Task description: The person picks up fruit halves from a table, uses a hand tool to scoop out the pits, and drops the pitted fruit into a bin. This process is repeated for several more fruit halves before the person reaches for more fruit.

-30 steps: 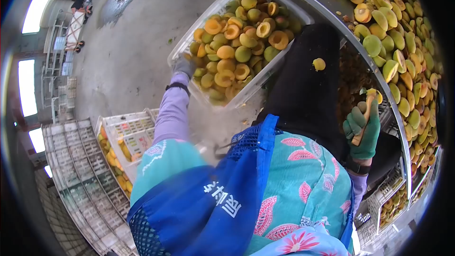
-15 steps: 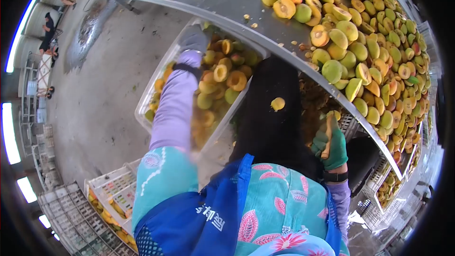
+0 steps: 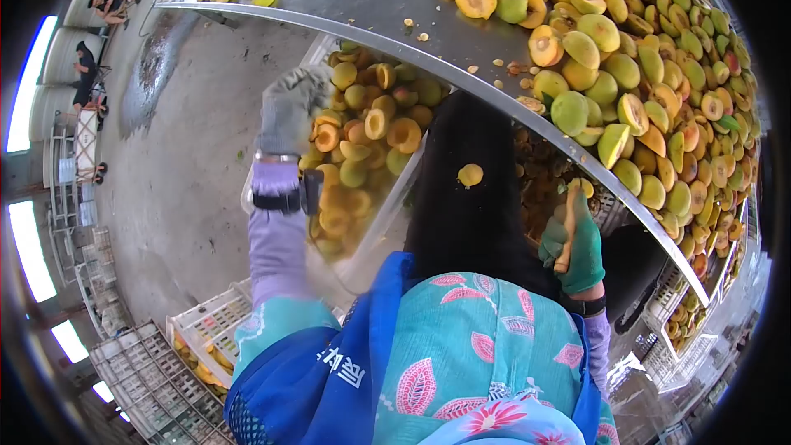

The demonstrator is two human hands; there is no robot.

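Note:
My left hand, in a grey glove, is raised over the left rim of a clear plastic crate. The crate is full of halved yellow-green fruit and sits tucked under the edge of the metal table. The hand is blurred, so its grip is unclear. My right hand, in a green glove, is closed around a wooden-handled tool just below the table's rim. A fruit scrap clings to my black apron.
A big heap of whole and halved fruit covers the table. White slatted crates with some fruit stand on the floor at lower left, with more crates at lower right. Other people are far off at upper left.
My left hand has come back from the crate's far rim toward me and lifted. The crate has slid further under the table edge. My right hand has stayed put, still holding the tool.

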